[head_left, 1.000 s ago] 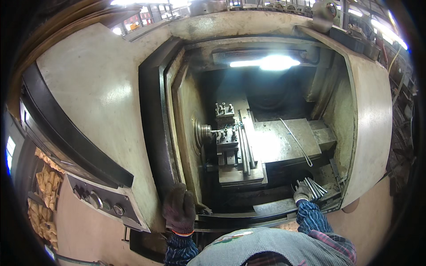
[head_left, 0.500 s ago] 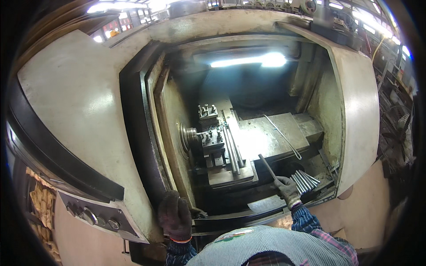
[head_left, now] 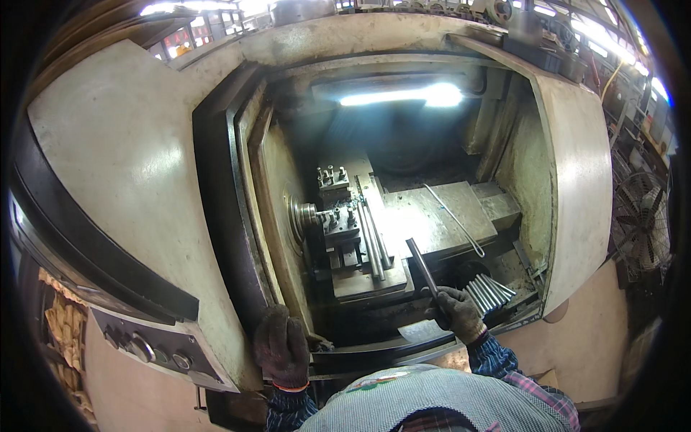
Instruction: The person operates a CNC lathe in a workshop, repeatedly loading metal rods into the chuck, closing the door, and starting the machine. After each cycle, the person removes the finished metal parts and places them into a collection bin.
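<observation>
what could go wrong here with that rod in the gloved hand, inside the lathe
1. The right hand holds a dark metal rod that points toward the grey tool post and round metal chuck; a slip might knock it against them.
2. The bundle of silvery metal bars lies beside that hand and may get nudged and roll.
3. The left hand grips the machine's door edge, where fingers might get pinched.

Lower end of the dark rod buried in the gloved right hand; forearms cut off by the cap below; left hand covering part of the door frame; control knobs too small to tell apart; stacked rods partly behind the right hand
</observation>
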`<state>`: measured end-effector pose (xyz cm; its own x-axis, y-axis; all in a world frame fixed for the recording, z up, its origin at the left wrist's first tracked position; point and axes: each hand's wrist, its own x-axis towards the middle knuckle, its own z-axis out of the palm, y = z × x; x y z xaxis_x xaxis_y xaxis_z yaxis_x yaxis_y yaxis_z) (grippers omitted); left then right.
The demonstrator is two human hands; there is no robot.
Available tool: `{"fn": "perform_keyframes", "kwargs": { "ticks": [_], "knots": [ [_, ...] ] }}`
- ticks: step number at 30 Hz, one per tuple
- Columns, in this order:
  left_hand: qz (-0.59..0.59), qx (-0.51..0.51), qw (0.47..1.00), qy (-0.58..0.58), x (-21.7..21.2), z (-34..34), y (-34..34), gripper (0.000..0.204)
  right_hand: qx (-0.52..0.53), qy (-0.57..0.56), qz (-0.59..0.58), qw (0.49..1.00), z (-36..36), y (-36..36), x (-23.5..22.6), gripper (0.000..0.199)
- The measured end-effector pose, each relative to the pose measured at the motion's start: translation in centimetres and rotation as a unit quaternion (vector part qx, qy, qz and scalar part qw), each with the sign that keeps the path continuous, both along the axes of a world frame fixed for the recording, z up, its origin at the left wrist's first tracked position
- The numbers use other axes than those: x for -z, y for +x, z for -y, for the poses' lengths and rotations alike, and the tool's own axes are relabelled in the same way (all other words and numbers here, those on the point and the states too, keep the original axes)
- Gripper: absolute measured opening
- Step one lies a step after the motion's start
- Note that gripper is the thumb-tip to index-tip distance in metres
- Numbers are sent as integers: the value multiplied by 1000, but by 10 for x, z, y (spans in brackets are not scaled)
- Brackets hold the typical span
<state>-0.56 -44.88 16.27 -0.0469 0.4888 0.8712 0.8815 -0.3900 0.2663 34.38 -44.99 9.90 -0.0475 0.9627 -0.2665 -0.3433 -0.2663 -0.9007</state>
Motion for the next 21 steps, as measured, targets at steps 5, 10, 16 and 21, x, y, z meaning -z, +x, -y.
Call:
{"fn": "perform_keyframes", "kwargs": {
  "ticks": [5, 10, 16, 21],
  "knots": [
    [2, 5, 1000, -7, -3, 0, 3, 17, -36, 18, -74, 996, 6, 6, 7, 38],
    [4, 4, 1000, -11, -6, 1, 4, 16, -74, 87, 3, 993, 6, 9, -14, 43],
    [9, 15, 1000, -5, -7, 0, 6, 15, 16, 267, 102, 958, 0, 1, -28, 39],
    [11, 10, 1000, -17, -9, 2, 7, 15, 91, 395, 482, 777, -1, 11, -45, 45]
  ]
}}
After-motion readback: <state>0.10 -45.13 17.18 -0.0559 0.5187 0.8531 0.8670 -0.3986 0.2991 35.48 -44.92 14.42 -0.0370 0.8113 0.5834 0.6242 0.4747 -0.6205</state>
